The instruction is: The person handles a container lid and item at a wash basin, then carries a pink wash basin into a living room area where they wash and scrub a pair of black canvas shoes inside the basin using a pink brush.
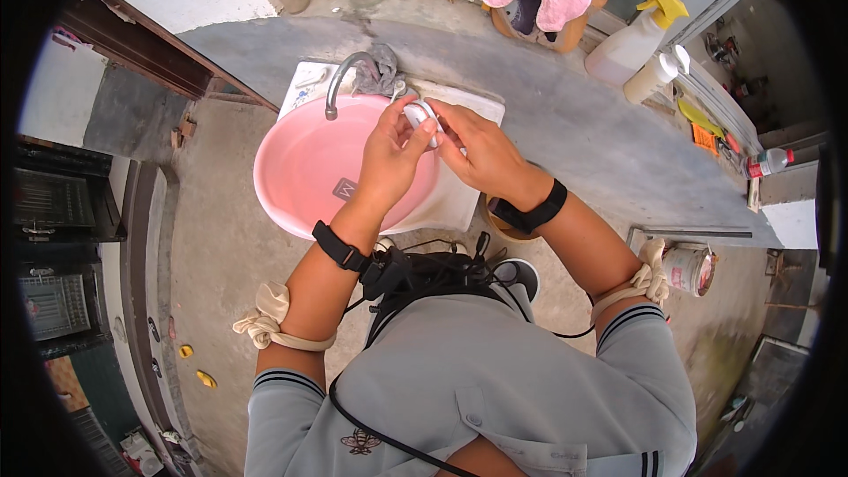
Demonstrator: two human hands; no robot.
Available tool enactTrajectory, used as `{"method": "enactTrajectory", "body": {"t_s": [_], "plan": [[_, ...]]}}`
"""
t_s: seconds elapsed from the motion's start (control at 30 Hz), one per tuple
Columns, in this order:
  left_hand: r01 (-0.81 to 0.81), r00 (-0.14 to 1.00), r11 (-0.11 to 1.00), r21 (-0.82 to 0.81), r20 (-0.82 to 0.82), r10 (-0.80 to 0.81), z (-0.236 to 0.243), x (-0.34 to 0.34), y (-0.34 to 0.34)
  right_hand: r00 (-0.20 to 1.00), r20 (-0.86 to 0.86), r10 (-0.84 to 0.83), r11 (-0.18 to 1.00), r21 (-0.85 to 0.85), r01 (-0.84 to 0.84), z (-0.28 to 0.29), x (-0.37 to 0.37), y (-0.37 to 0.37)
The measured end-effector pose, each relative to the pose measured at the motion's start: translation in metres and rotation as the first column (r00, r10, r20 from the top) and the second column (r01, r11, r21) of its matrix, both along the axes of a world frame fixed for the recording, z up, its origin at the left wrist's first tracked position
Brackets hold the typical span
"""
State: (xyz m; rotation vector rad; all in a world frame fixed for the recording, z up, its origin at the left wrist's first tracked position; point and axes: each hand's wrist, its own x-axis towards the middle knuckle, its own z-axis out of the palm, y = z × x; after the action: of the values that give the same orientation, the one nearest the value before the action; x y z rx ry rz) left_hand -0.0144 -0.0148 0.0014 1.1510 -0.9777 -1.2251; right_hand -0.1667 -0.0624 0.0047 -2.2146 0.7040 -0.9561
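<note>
A: Position of the small white object (423, 115)?
B: Upper centre of frame, held up over the right-hand part of the pink basin (305, 163). Rounded outline; detail partly hidden by fingers.
A: Left hand (395, 159)?
B: Clamped on the object, thumb across its near face, fingers curled behind.
A: Right hand (484, 150)?
B: Thumb and fingertips closed on the object's right edge. Exact contact of the rear fingers: cannot tell.
A: Surroundings?
B: Basin rests on a white sink (464, 199). Curved metal faucet (335, 88) reaches over the basin's upper rim; crumpled grey cloth (382, 62) just right of it. Upper right of frame: spray bottle (625, 49) with yellow head, pump bottle (651, 79) beside it.
A: Wrists?
B: Black band on each.
</note>
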Motion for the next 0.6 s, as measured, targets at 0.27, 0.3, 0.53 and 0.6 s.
{"method": "enactTrajectory", "body": {"t_s": [0.27,0.3,0.53,0.6], "plan": [[0.151,0.75,0.987,0.061,0.643,-0.155,0.015,-0.006,0.007,0.99,-0.109,0.095,0.987,0.142,-0.079,0.003,-0.004,-0.002],[0.15,0.75,0.987,0.061,0.644,-0.153,0.014,-0.005,0.008,0.989,-0.108,0.096,0.987,0.141,-0.081,0.004,-0.003,-0.001],[0.242,0.673,0.967,-0.085,0.732,-0.104,0.001,0.002,0.013,0.984,-0.104,0.144,0.975,0.183,-0.123,0.002,-0.007,0.003],[0.264,0.681,0.96,-0.091,0.722,-0.119,0.001,0.003,0.013,0.984,-0.099,0.15,0.974,0.184,-0.13,0.002,-0.009,0.003]]}}
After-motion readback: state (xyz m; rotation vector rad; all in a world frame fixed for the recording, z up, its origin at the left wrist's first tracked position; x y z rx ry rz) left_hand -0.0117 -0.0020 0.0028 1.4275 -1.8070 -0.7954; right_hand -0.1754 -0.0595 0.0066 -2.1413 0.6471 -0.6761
